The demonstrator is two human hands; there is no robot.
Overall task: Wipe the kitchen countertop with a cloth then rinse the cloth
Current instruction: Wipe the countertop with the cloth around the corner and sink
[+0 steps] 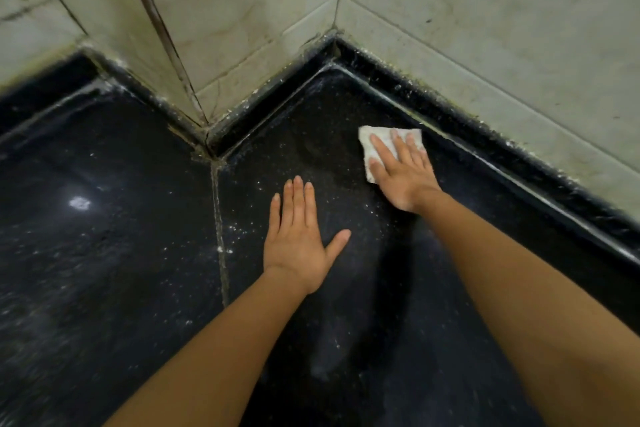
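The fingers (382, 151) of the right hand (403, 173) lie straight and slightly apart, pressing flat on a small white folded cloth (365, 146). They pin it from above and do not curl round it. The cloth sits on the black speckled stone surface (121, 218), close to the raised black rim (450, 114) at the foot of the pale tiled wall (485, 28) and a little out from the inner corner.

The fingers (294, 204) of the left hand (298, 243) are straight and close together with the thumb held out. The palm rests on bare stone and holds nothing. It sits well apart from the cloth, between it and the pale grout seam (218, 211).

The wiping looks to be in hand. White specks (242, 229) lie scattered near the seam, and no sink is in view for the rinse.

Because the cloth is only pressed, a quick stroke could let it slide out or bunch up under the palm. Pushing towards the rim could pack grit into the groove along it rather than lift it. A sweep to the left could lodge the specks in the seam. If the stone is wet, which I cannot tell, the bracing left palm could skid.
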